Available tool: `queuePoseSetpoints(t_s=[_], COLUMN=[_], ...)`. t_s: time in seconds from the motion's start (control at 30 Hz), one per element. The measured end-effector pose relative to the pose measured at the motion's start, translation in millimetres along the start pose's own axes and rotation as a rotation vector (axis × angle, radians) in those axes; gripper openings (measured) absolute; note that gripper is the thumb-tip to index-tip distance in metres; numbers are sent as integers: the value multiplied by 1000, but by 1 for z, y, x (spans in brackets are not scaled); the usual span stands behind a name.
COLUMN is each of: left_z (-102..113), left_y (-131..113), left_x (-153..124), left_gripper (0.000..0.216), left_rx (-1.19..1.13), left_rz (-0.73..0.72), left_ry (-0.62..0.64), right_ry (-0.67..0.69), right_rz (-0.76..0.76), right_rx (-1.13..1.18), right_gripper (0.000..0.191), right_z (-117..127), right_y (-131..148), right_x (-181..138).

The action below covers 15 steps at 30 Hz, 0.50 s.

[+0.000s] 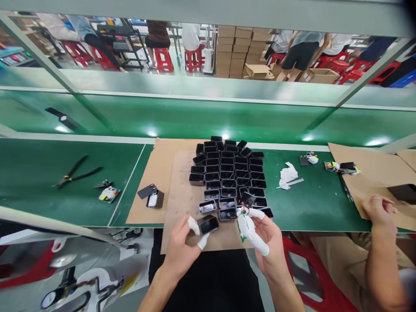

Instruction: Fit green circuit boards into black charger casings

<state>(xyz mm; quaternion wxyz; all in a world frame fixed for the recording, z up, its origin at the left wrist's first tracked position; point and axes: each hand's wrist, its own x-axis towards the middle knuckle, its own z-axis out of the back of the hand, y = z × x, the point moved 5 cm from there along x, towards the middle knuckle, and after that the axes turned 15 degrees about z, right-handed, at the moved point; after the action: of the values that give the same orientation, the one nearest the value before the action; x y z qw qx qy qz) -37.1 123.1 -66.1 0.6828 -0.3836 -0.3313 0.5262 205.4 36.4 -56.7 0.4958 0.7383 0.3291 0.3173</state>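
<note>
Near the front edge, my left hand (183,240) grips a small black plastic case (208,225) between thumb and finger, both in white finger covers. To its right, my right hand (268,240) pinches a white piece with a green edge and thin wires (246,225). A dark flat square part (248,199) shows just above those fingertips; whether it is joined to the wires I cannot tell. Ahead of both hands stand many open black cases (226,167) in tight rows on brown cardboard (182,169). The nearest ones, such as this case (207,206), contain pale parts.
Pliers (78,172) lie on the left of the green table (130,151). A case with its lid off (155,198) rests on the cardboard. Torn white scraps (288,175) lie to the right. A co-worker's hand (379,210) is at far right. A green panel (208,117) rises behind.
</note>
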Motion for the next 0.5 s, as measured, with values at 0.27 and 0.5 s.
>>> queuePoseSetpoints(t_s=[0.27,0.5], left_z=[-4,-9], left_y=[12,16], left_x=[-15,-7], left_gripper=[55,34], left_rx=[122,113], left_rz=[88,54], left_ry=[-185,-191], right_ry=[28,13], right_rz=[2,25], right_rx=[-2,-54], right_gripper=[49,50], right_z=[-52,-55], right_y=[-15,-8], right_x=[-15,-18])
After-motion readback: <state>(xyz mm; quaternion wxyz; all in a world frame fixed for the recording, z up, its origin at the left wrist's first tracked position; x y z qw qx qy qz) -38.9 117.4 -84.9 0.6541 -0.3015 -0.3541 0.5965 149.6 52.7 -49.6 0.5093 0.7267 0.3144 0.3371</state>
